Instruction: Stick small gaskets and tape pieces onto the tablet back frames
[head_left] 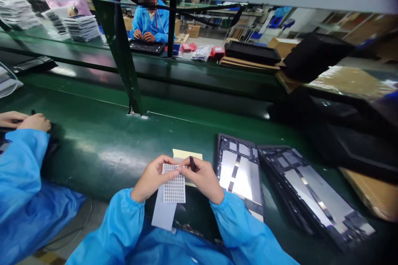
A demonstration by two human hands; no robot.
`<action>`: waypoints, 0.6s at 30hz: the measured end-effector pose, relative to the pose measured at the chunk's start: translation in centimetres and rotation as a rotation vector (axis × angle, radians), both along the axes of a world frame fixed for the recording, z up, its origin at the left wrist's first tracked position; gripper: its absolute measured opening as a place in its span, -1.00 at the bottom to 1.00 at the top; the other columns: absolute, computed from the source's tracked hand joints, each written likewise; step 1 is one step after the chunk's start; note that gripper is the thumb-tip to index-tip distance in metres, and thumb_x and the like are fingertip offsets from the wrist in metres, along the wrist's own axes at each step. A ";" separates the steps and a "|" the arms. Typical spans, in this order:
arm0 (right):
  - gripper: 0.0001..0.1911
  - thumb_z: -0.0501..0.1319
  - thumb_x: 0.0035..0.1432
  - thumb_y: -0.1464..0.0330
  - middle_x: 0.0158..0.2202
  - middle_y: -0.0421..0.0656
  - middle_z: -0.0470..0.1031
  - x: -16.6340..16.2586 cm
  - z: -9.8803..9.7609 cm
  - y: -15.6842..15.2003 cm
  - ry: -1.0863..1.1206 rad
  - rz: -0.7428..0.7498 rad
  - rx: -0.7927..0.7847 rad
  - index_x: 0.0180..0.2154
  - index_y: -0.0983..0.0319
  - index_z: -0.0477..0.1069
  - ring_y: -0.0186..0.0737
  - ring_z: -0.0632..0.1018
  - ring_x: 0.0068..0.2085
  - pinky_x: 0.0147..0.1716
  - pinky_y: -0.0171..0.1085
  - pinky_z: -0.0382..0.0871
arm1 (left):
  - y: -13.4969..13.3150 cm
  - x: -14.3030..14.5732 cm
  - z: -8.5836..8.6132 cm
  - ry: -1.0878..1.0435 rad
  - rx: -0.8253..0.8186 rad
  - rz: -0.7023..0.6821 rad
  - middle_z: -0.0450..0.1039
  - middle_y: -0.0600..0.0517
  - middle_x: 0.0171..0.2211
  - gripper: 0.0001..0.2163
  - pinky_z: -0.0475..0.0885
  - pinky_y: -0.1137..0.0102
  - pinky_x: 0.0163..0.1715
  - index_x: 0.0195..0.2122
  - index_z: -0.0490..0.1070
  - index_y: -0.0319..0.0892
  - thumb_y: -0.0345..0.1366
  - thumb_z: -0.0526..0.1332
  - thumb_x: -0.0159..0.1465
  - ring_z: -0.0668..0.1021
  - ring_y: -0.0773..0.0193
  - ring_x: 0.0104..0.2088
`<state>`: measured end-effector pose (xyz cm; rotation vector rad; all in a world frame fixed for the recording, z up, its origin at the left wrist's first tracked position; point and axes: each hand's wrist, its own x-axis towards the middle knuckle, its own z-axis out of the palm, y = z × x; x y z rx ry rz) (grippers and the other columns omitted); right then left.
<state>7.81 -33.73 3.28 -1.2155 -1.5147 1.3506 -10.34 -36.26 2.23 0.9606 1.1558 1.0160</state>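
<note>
My left hand (154, 178) is closed on a white sheet (174, 188) printed with rows of small dark rectangles, like a label sheet. Below it hangs a plain pale grey strip (164, 215). At the sheet's top edge the fingertips of my right hand (202, 176) are pinched together. A short dark stick-like tool (192, 163) pokes up from between that hand's fingers; its kind is unclear. Behind both hands lies a pale yellow paper (188, 154), partly covered by them. Just right of my right hand is an opened flat device panel (239, 169) with silvery plates.
More device panels (314, 190) lie overlapping at right, near dark trays (351, 140) and cardboard (373, 194). A green post (121, 54) rises from the green bench (93, 140). At left are a co-worker's hands (34, 122); people sit or stand across the bench.
</note>
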 end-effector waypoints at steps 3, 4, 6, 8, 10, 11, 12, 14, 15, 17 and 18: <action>-0.71 0.42 0.00 0.15 -0.56 -0.26 0.40 0.6 0.0 -0.2 -0.016 0.031 -0.033 -0.38 0.26 0.59 -0.40 0.24 -0.54 -0.53 -0.35 0.14 | -0.8 0.8 0.1 -0.102 -0.138 -0.033 0.57 0.04 -0.35 -0.60 0.46 0.44 -0.36 -0.23 0.48 -0.19 -0.11 0.52 0.00 0.59 0.30 -0.38; -0.70 0.43 -0.01 0.15 -0.56 -0.28 0.38 0.8 -0.1 -0.2 -0.009 0.044 -0.055 -0.36 0.26 0.58 -0.41 0.22 -0.55 -0.53 -0.35 0.13 | -0.9 1.0 0.1 -0.119 -0.174 -0.042 0.57 0.05 -0.36 -0.59 0.45 0.45 -0.38 -0.23 0.48 -0.19 -0.10 0.52 0.00 0.58 0.31 -0.40; -0.65 0.47 -0.07 0.16 -0.52 -0.28 0.37 1.3 -0.4 -0.2 0.020 0.060 -0.108 -0.30 0.26 0.58 -0.42 0.22 -0.54 -0.53 -0.36 0.13 | -1.2 1.2 0.2 -0.143 -0.216 -0.053 0.58 0.04 -0.36 -0.57 0.45 0.45 -0.38 -0.23 0.50 -0.20 -0.10 0.54 -0.04 0.58 0.32 -0.40; -0.57 0.52 -0.16 0.18 -0.45 -0.26 0.41 1.8 -0.6 -0.3 0.059 0.060 -0.152 -0.24 0.25 0.58 -0.43 0.25 -0.52 -0.50 -0.35 0.18 | -1.4 1.3 0.1 -0.165 -0.244 -0.057 0.60 0.01 -0.33 -0.53 0.47 0.44 -0.35 -0.20 0.53 -0.21 -0.09 0.55 -0.06 0.59 0.30 -0.38; -0.55 0.52 -0.14 0.17 -0.43 -0.25 0.40 2.4 -0.8 -0.7 0.131 0.017 -0.178 -0.20 0.23 0.58 -0.41 0.29 -0.51 -0.48 -0.34 0.23 | -1.6 1.3 -0.1 -0.182 -0.271 -0.051 0.61 -0.01 -0.33 -0.50 0.48 0.42 -0.33 -0.17 0.55 -0.22 -0.07 0.56 -0.07 0.60 0.29 -0.38; -0.58 0.48 -0.06 0.13 -0.45 -0.25 0.38 2.6 -0.8 -1.0 0.188 -0.027 -0.183 -0.20 0.23 0.57 -0.40 0.29 -0.51 -0.49 -0.33 0.25 | -1.7 1.3 -0.3 -0.186 -0.283 -0.045 0.62 -0.01 -0.35 -0.50 0.48 0.42 -0.34 -0.17 0.56 -0.22 -0.06 0.56 -0.07 0.61 0.28 -0.38; -0.62 0.41 0.04 0.09 -0.48 -0.25 0.35 2.9 -0.8 -1.3 0.252 -0.078 -0.183 -0.22 0.23 0.57 -0.38 0.30 -0.52 -0.48 -0.32 0.28 | -1.7 1.3 -0.4 -0.186 -0.291 -0.037 0.62 -0.01 -0.36 -0.50 0.49 0.41 -0.34 -0.18 0.56 -0.22 -0.06 0.55 -0.08 0.61 0.27 -0.38; -0.63 0.27 0.20 0.04 -0.48 -0.22 0.34 3.5 -0.9 -2.1 0.365 -0.188 -0.155 -0.27 0.23 0.57 -0.32 0.36 -0.48 -0.43 -0.28 0.35 | -1.9 1.4 -0.8 -0.179 -0.295 -0.021 0.62 0.00 -0.37 -0.51 0.49 0.41 -0.34 -0.20 0.56 -0.21 -0.06 0.56 -0.09 0.62 0.27 -0.38; -0.61 0.24 0.24 0.04 -0.45 -0.19 0.36 3.8 -0.9 -2.6 0.387 -0.228 -0.128 -0.30 0.23 0.56 -0.29 0.40 -0.43 -0.39 -0.27 0.39 | -1.9 1.4 -0.9 -0.170 -0.293 -0.014 0.62 0.00 -0.36 -0.52 0.50 0.40 -0.33 -0.21 0.56 -0.21 -0.06 0.56 -0.10 0.62 0.26 -0.38; -0.61 0.22 0.27 0.04 -0.34 -0.14 0.40 4.5 -1.0 -3.4 0.353 -0.263 -0.069 -0.34 0.22 0.56 -0.25 0.44 -0.34 -0.34 -0.28 0.41 | -2.0 1.6 -1.1 -0.140 -0.282 -0.007 0.63 0.00 -0.36 -0.53 0.51 0.38 -0.33 -0.24 0.55 -0.20 -0.05 0.55 -0.11 0.63 0.24 -0.37; -0.60 0.20 0.29 0.04 -0.32 -0.13 0.40 4.8 -1.1 -3.8 0.321 -0.270 -0.049 -0.35 0.22 0.56 -0.26 0.44 -0.33 -0.38 -0.31 0.40 | -2.0 1.6 -1.1 -0.119 -0.271 -0.005 0.63 0.00 -0.36 -0.54 0.51 0.38 -0.33 -0.25 0.54 -0.20 -0.05 0.55 -0.10 0.63 0.23 -0.37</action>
